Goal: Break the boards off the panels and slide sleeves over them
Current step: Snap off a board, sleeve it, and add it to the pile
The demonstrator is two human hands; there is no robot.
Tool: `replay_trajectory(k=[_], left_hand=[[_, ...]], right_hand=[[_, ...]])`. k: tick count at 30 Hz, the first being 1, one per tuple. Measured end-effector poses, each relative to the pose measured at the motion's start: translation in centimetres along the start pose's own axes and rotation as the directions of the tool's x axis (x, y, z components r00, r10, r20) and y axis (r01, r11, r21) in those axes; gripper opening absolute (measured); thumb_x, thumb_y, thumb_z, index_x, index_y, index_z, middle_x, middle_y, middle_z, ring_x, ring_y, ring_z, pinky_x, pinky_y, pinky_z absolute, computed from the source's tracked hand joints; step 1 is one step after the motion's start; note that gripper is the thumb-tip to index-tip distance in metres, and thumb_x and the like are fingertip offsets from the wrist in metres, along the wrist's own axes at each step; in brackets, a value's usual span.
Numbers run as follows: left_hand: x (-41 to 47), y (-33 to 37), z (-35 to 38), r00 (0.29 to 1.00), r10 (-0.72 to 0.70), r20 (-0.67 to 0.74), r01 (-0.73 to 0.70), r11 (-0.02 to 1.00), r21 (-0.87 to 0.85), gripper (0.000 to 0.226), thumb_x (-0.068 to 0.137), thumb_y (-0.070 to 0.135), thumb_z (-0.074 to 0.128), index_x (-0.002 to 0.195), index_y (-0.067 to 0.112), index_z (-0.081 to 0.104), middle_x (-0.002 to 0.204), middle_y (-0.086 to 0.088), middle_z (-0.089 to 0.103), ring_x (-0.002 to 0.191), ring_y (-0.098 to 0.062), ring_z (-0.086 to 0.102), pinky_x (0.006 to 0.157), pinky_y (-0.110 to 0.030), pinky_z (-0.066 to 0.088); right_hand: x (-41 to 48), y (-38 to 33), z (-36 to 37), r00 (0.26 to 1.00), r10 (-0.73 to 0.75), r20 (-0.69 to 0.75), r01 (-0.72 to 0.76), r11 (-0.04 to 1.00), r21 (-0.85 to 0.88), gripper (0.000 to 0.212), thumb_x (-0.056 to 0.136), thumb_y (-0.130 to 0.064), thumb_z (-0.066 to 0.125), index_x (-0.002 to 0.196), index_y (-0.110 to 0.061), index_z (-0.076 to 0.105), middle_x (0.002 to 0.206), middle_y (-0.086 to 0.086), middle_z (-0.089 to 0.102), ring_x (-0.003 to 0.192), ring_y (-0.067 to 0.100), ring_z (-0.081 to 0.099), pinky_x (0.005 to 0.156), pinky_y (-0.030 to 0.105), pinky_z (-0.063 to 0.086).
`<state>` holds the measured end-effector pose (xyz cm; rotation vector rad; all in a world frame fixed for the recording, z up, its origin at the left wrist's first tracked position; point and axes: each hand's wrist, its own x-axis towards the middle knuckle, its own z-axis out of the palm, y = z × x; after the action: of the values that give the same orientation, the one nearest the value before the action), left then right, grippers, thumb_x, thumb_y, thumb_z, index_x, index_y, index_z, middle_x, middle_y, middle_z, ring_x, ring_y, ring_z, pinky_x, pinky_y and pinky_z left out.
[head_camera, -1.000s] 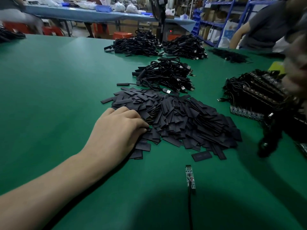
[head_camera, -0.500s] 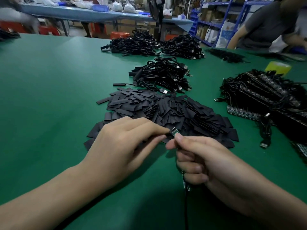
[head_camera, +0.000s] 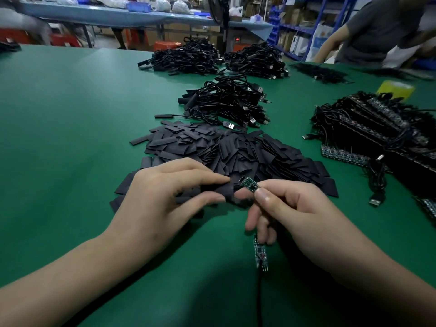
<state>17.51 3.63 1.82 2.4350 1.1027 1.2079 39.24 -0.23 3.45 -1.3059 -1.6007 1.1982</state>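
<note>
A wide green table (head_camera: 70, 138) is filling the view. Heaps of black cables (head_camera: 226, 100) are lying along its middle and far side. To the right, a stack of panels (head_camera: 368, 123) tangled with black leads is sitting, with one strip of joined boards (head_camera: 342, 155) showing at its near edge. A broad pile of flat black sleeves (head_camera: 236, 152) is lying at the centre, just beyond the hands. On a far bench a blue bin (head_camera: 138, 7) is sitting, its contents too blurred to tell.

The left hand (head_camera: 160, 197) is hovering over the near edge of the pile, thumb and forefinger clamped on one sleeve (head_camera: 224, 191), the other fingers curling beneath. The right hand (head_camera: 306, 213) is pinching a small green board (head_camera: 249, 184) between thumb and forefinger, its free end pointing at the sleeve's mouth. Whether the two are touching cannot be told. A second board (head_camera: 259, 253) is lying on the table below the right hand's fingers, with a black wire running toward the viewer.
</note>
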Motion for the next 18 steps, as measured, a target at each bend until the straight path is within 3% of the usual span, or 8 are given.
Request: replay_trajectory(k=[5, 10, 18], left_hand=[[0.01, 0.04, -0.15, 0.998, -0.036, -0.044, 0.035, 0.999, -0.035, 0.021, 0.082, 0.032, 0.075, 0.099, 0.021, 0.081, 0.093, 0.011, 0.072, 0.084, -0.001, 0.067, 0.076, -0.008, 0.044], [-0.01, -0.15, -0.05, 0.998, -0.024, -0.055, 0.023, 1.0, -0.013, 0.019, 0.082, 0.032, 0.076, 0.096, 0.021, 0.081, 0.089, 0.012, 0.071, 0.081, 0.002, 0.065, 0.074, -0.007, 0.043], [-0.01, 0.27, -0.31, 0.998, 0.063, 0.012, -0.063, 0.997, 0.041, 0.018, 0.084, 0.034, 0.076, 0.1, 0.026, 0.08, 0.094, 0.012, 0.07, 0.082, -0.006, 0.068, 0.074, -0.023, 0.054]], right_hand=[[-0.02, 0.12, -0.05, 0.997, 0.069, 0.024, -0.07, 0.996, 0.06, 0.016, 0.106, -0.019, 0.046, 0.101, -0.004, 0.052, 0.072, 0.015, 0.074, 0.054, 0.021, 0.066, 0.052, 0.026, 0.048], [-0.17, -0.13, -0.15, 0.996, 0.09, 0.029, -0.09, 0.996, 0.012, 0.022, 0.099, -0.025, 0.055, 0.091, -0.006, 0.063, 0.076, 0.01, 0.076, 0.059, 0.018, 0.068, 0.054, 0.024, 0.049], [-0.24, -0.09, -0.25, 0.994, 0.103, 0.025, -0.102, 0.994, -0.033, 0.021, 0.1, -0.023, 0.058, 0.09, -0.007, 0.067, 0.066, 0.01, 0.073, 0.052, 0.017, 0.062, 0.058, 0.03, 0.045]])
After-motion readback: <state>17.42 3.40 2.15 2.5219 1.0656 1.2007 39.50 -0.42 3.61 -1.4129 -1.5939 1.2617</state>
